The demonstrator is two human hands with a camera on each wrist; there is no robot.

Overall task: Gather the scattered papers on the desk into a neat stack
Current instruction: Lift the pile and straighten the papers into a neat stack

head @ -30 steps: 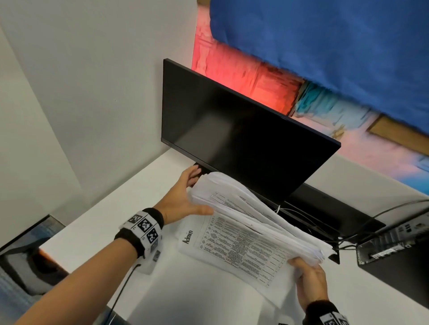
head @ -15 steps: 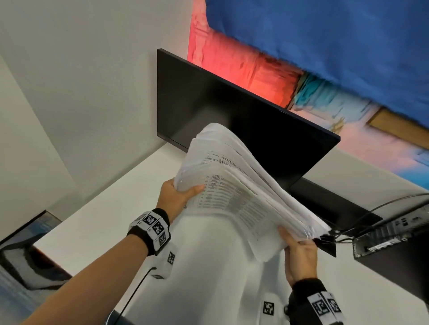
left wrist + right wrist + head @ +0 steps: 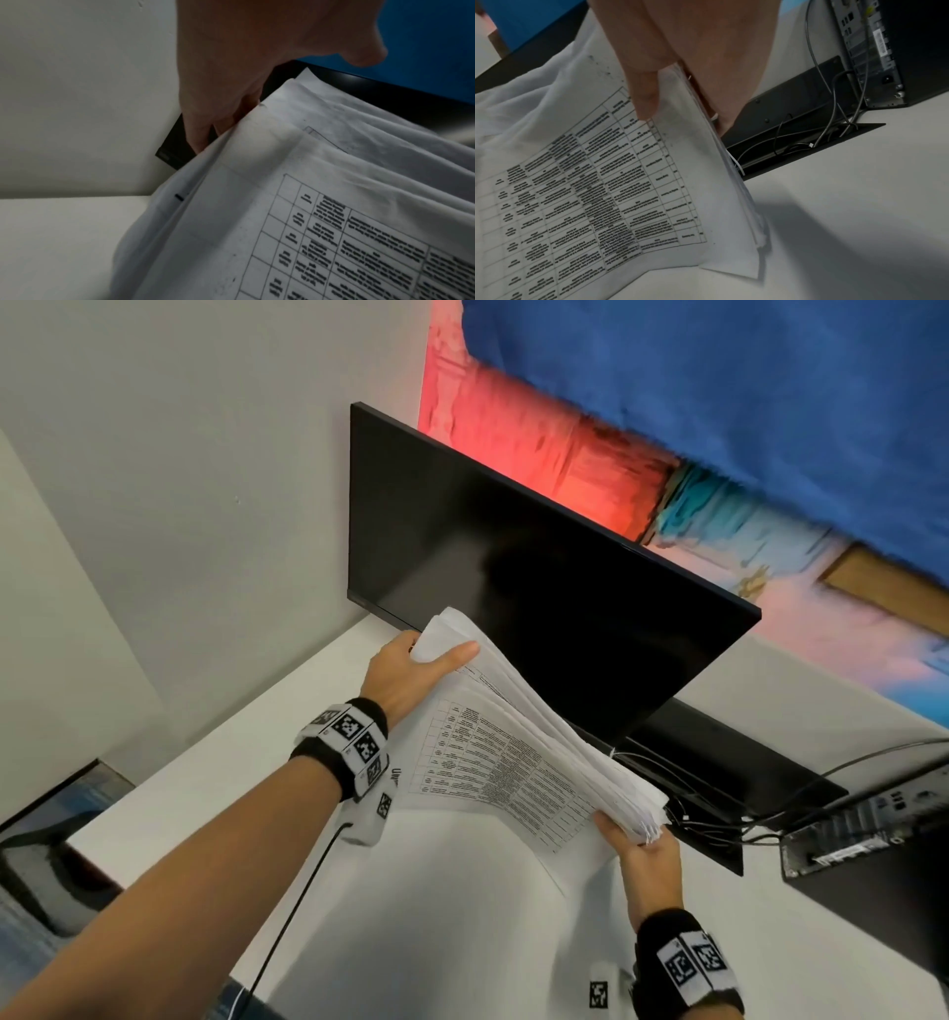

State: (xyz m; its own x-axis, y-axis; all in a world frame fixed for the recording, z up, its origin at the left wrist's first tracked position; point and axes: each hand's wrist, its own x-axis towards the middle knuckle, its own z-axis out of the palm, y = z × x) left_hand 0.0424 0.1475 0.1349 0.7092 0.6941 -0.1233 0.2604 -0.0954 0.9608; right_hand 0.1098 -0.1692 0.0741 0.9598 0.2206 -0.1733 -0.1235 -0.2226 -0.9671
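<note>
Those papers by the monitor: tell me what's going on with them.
A person holds a thick stack of printed papers in both hands, tilted on edge over the white desk in front of the dark monitor. The left hand grips the upper end, the right hand the lower end. The sheets are gathered but their edges are fanned, not squared. The lower edge seems to meet the desk. Cables and a computer case sit to the right.

Head overhead; wrists close on papers (image 3: 518, 737)
</note>
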